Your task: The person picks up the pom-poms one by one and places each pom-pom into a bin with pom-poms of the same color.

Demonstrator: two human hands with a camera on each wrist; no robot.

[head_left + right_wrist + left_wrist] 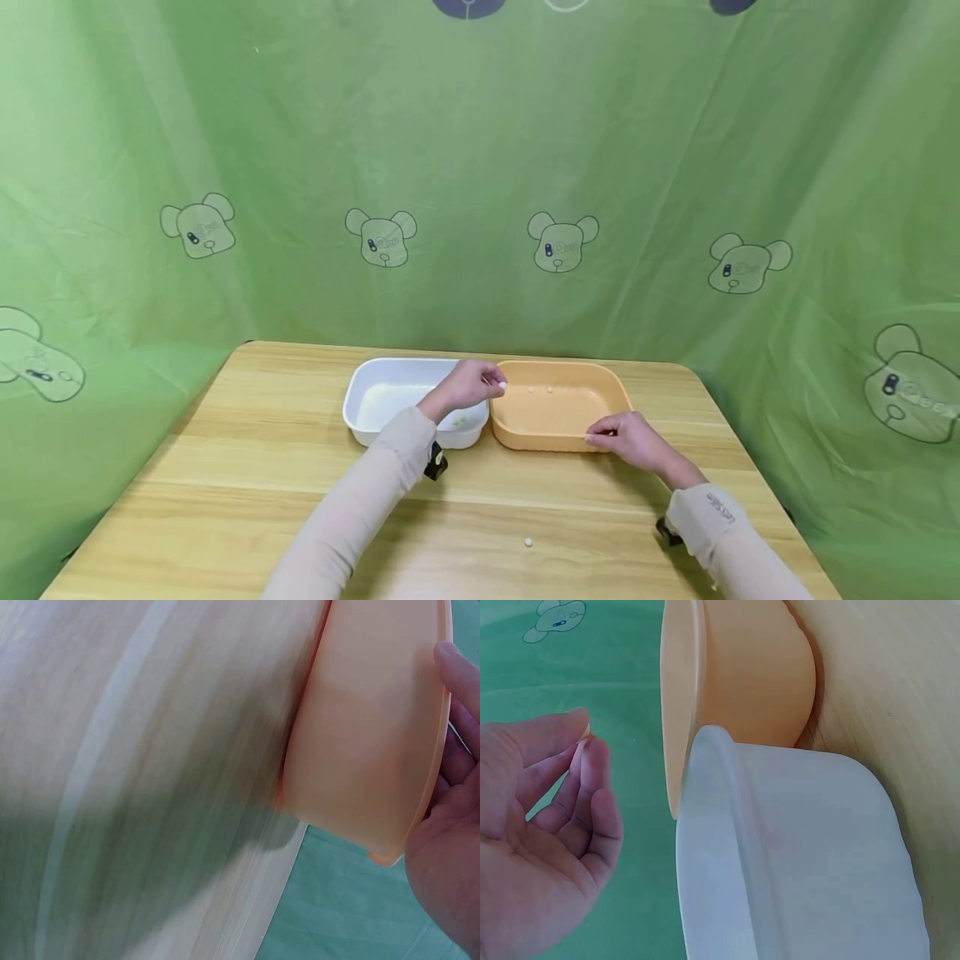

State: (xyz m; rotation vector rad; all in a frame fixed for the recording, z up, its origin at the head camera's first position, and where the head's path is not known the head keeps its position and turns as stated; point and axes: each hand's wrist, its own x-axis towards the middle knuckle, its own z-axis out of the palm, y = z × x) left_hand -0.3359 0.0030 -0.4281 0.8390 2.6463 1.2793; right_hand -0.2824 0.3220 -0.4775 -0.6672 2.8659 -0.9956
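In the head view my left hand (467,385) is above the place where the white basin (358,421) and the orange basin (540,442) meet. Its thumb and index finger pinch a small white ball (502,386), mostly covered by the fingertips in the left wrist view. My right hand (633,437) holds the orange basin's near right rim, thumb outside and fingers inside, as the right wrist view shows. Two small pale balls (550,389) lie in the orange basin toward its back. Small yellow-green pieces (459,421) lie in the white basin's near right corner.
Nearer the front of the wooden table (247,467), a single small white ball (528,542) lies between the forearms. The basins stand side by side toward the table's far edge. Behind and beside them hangs a green curtain (465,150) with bear-head prints.
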